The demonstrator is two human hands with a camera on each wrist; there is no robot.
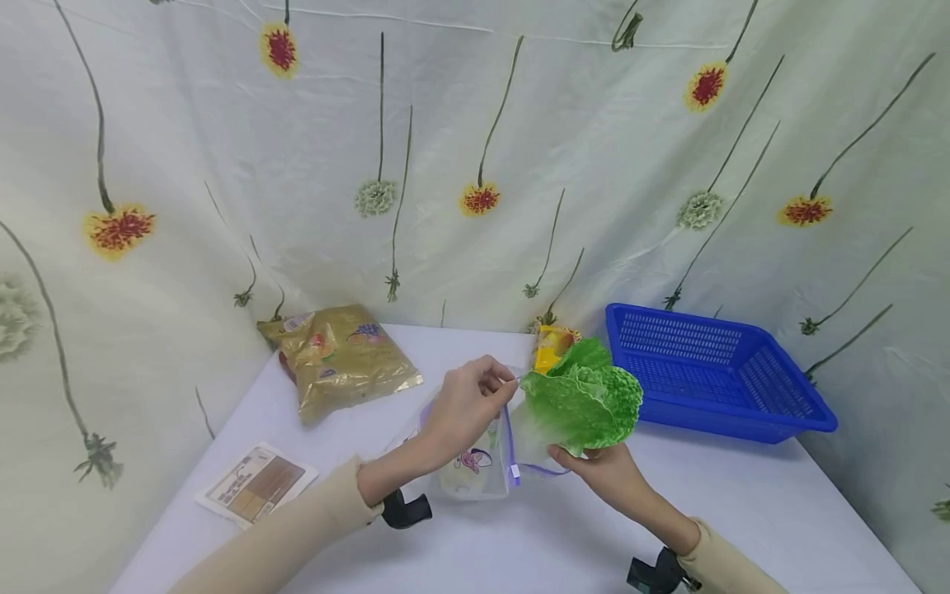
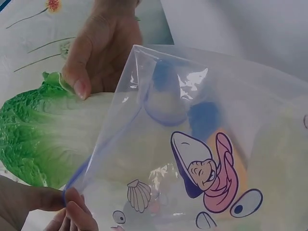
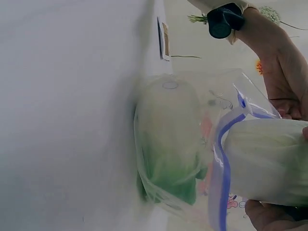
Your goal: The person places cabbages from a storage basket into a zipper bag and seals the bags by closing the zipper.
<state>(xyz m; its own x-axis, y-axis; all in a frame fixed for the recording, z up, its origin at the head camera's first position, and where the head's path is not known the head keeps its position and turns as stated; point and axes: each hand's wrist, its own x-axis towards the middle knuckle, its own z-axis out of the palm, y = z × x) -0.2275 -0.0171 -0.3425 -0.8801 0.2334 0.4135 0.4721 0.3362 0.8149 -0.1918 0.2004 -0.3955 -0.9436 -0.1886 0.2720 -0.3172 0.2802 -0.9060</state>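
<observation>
My left hand [image 1: 467, 404] pinches the purple-edged mouth of a clear zip bag [image 2: 139, 192] printed with cartoon figures. In my right hand [image 1: 597, 470] I hold a Chinese cabbage [image 1: 586, 396], thumb on one side, its leafy green end away from the bag. Its pale base is at the bag's opening, partly behind or inside the clear plastic in the left wrist view. Another Chinese cabbage [image 3: 168, 139] lies inside the bag, seen through the plastic in the right wrist view. A white slider shows on the purple zip [image 1: 514, 472].
A blue plastic basket [image 1: 690, 421] stands at the right of the white table [image 1: 564, 544]. At the back left lies a gold snack bag [image 1: 349, 363]; a flat packet [image 1: 258, 485] is nearer. A yellow packet [image 1: 551, 350] sits behind the cabbage, before the flowered curtain [image 1: 445, 82].
</observation>
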